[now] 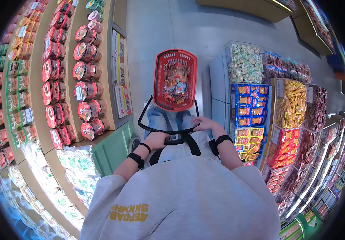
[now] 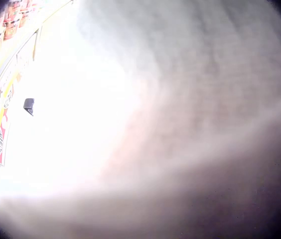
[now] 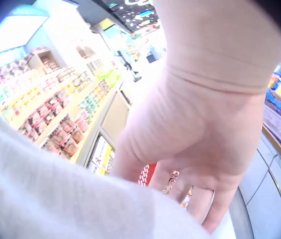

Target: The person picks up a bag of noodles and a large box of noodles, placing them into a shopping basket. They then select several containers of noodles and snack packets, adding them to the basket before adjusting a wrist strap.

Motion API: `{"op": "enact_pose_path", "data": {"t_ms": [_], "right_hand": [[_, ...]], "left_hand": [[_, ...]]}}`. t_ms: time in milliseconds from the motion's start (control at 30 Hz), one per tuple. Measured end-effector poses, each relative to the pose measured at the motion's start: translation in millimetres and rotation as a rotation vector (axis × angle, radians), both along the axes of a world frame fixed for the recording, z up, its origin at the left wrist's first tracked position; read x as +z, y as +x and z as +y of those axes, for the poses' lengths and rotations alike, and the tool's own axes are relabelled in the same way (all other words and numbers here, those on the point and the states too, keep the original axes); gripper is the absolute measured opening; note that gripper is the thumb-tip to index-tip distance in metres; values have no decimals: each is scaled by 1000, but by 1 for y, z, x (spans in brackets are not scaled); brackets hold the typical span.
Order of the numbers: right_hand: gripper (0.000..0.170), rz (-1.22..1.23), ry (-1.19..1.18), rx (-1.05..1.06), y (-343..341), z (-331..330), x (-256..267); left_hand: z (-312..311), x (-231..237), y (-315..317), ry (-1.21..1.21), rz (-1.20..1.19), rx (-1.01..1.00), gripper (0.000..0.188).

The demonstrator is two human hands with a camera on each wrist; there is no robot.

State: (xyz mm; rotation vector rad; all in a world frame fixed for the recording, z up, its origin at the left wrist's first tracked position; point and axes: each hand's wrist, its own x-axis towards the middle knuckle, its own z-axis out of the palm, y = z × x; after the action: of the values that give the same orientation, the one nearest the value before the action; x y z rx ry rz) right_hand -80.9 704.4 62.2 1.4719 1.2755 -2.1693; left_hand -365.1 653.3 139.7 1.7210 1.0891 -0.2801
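A red shopping basket [image 1: 195, 76] with packaged goods in it is in front of the person's legs in the head view. Its black handle [image 1: 174, 131] arches back toward the waist. The left hand [image 1: 156, 140] grips the handle's middle, fingers curled round it. At the handle's right corner the right hand [image 1: 203, 124] holds on with its fingers. In the right wrist view, that hand [image 3: 195, 129] shows its palm, with the basket [image 3: 147, 174] glimpsed between the fingers; the fingertips are hidden by the shirt. Pale fabric and glare fill most of the left wrist view.
Shelves of red-lidded tubs [image 1: 86, 72] line the left side, with a green bin [image 1: 114, 148] at their end. On the right stand racks of blue snack packs [image 1: 249, 105] and yellow packs [image 1: 292, 102]. A grey floor aisle [image 1: 152, 20] runs ahead between them.
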Motion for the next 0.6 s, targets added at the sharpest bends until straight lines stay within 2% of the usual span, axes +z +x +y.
{"op": "enact_pose_path", "data": {"t_ms": [33,100,133,200,233,300,400,433,500,600], "right_hand": [[48,-2,-9,11,2,2,2],[45,-116,-128,-124,5,4,0],[45,-116,-135,-107,6,7,-8],[37,-322,267,237,6,5,-35],[37,-316,258,254,7,5,-48],[31,-358,468,386,2,14,-63],[29,-379,480,426,-15,42,-71],[29,-386,479,438,-24,54,-69],[27,-350,503,285,-49,79,-58],[26,-333,481,229,-85,105,-51]], "left_hand": [[-3,-1,0,-9,-2,11,19],[-11,-3,-3,-79,55,7,19],[-14,-6,-5,-81,97,-44,17],[-23,-14,-11,-91,121,-57,17],[-27,-18,-15,-90,143,-86,16],[-31,-18,-20,-111,140,-71,15],[-29,-20,-30,-107,114,-64,14],[-28,-20,-33,-90,96,-62,14],[-22,-21,-40,-86,100,-50,15],[-7,-24,-56,-71,122,-59,14]]}}
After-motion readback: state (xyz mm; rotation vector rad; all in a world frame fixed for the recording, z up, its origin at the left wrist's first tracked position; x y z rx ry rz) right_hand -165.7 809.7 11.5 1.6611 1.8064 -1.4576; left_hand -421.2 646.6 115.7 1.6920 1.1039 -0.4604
